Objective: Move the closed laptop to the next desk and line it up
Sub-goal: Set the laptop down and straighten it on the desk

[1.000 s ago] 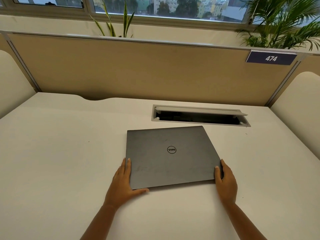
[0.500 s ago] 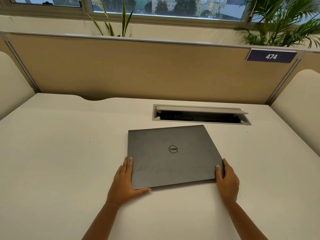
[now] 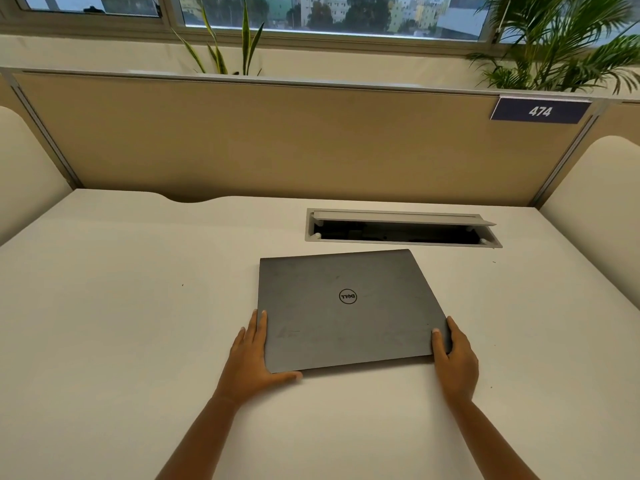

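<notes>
A closed dark grey laptop [image 3: 349, 306] with a round logo lies flat on the white desk [image 3: 121, 323], a little right of the middle and slightly skewed. My left hand [image 3: 254, 358] holds its near left corner, fingers along the left edge and thumb under the front edge. My right hand [image 3: 453, 358] grips the near right corner, thumb on the lid and fingers around the side.
An open cable hatch [image 3: 401, 228] is set into the desk just behind the laptop. A beige partition [image 3: 294, 140] with a number plate reading 474 [image 3: 540, 111] closes the back. Cream side dividers [image 3: 602, 216] stand left and right. Plants [image 3: 561, 39] sit behind.
The laptop and both hands have barely shifted in view, a touch to the right; the grip on both near corners is unchanged.
</notes>
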The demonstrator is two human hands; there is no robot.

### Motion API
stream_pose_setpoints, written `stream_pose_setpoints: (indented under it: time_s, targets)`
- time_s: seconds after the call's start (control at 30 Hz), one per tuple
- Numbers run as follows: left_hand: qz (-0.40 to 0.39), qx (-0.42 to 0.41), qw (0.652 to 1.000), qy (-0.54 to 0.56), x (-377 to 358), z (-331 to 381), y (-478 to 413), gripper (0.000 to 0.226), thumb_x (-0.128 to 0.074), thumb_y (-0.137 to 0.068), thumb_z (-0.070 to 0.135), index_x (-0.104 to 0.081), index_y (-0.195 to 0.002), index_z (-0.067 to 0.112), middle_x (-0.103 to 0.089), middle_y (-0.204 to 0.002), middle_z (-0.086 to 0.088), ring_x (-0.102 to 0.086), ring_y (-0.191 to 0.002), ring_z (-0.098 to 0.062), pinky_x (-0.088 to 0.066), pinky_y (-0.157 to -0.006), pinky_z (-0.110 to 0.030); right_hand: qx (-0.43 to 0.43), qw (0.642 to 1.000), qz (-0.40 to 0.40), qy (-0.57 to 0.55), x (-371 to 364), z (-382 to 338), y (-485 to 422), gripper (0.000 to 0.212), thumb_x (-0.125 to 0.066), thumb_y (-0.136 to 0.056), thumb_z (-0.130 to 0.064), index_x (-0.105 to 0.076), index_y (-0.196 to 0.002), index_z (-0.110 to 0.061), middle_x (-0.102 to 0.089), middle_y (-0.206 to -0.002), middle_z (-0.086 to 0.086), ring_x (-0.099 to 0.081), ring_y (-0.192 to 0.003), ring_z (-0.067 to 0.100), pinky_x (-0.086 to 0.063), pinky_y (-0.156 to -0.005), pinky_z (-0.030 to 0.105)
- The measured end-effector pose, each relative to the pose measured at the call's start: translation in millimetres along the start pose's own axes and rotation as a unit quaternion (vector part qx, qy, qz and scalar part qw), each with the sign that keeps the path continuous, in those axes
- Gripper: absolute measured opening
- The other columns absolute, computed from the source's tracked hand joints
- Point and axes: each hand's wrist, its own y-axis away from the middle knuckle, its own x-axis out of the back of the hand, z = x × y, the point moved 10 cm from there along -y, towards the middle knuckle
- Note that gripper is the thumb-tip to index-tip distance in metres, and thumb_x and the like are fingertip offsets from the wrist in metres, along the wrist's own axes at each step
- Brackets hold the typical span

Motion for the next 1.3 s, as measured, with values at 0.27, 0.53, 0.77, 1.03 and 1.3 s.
stream_pose_setpoints:
  time_s: [0.27,0.53,0.77,1.03,1.3]
  targets:
    - [-0.022,-0.011,1.000,-0.006,3.0,-1.9,-8.5,0.141,-0.036,-0.034,0.098,0.022,-0.139,0.024,0.016,-0.149,0.014,-0.001,-0.146,-0.011,0.001,-0.119,-0.032,-0.008,1.000,0.005,-0.005,-0.3,-0.4,5.8,0.044,-0.048,-0.094,-0.022,-0.043,-0.135,-0.008,-0.052,-0.137,0.014,-0.051,-0.121,0.034,-0.040,-0.102,0.043]
    - [-0.036,-0.014,0.999,-0.007,5.4,-5.2,-15.8,0.146,-0.036,-0.032,0.098,0.020,-0.142,0.019,0.009,-0.158,0.002,0.002,-0.146,-0.012,0.001,-0.119,-0.033,-0.008,1.000,0.006,-0.007,-0.4,-2.9,10.1,0.045,-0.049,-0.093,-0.022,-0.042,-0.136,-0.007,-0.051,-0.138,0.015,-0.050,-0.123,0.033,-0.040,-0.103,0.042]
    - [0.027,0.038,0.997,0.053,12.9,-12.5,-1.6,0.143,-0.058,-0.033,0.086,-0.002,-0.148,0.022,-0.023,-0.155,0.004,-0.024,-0.141,-0.025,-0.027,-0.116,-0.046,-0.029,0.997,-0.043,-0.052,5.7,13.6,13.3,0.044,-0.052,-0.092,-0.025,-0.044,-0.135,-0.016,-0.050,-0.140,0.006,-0.046,-0.127,0.027,-0.036,-0.105,0.039]
    - [0.031,0.032,0.998,0.052,16.6,-10.2,1.4,0.132,-0.065,-0.043,0.079,-0.006,-0.147,0.023,-0.030,-0.153,0.002,-0.032,-0.136,-0.028,-0.032,-0.112,-0.047,0.008,1.000,-0.001,-0.015,18.3,4.9,18.5,0.033,-0.052,-0.092,-0.017,-0.057,-0.122,-0.005,-0.064,-0.120,0.015,-0.055,-0.114,0.032,-0.043,-0.101,0.043]
    - [0.058,-0.005,0.998,0.033,21.0,-4.8,-1.2,0.138,-0.041,-0.038,0.096,-0.014,-0.147,0.015,-0.035,-0.150,-0.002,-0.039,-0.132,-0.023,-0.030,-0.113,-0.043,0.030,1.000,-0.007,-0.003,18.2,0.0,15.8,0.029,-0.050,-0.092,-0.015,-0.060,-0.118,-0.004,-0.068,-0.110,0.015,-0.059,-0.105,0.032,-0.049,-0.092,0.048]
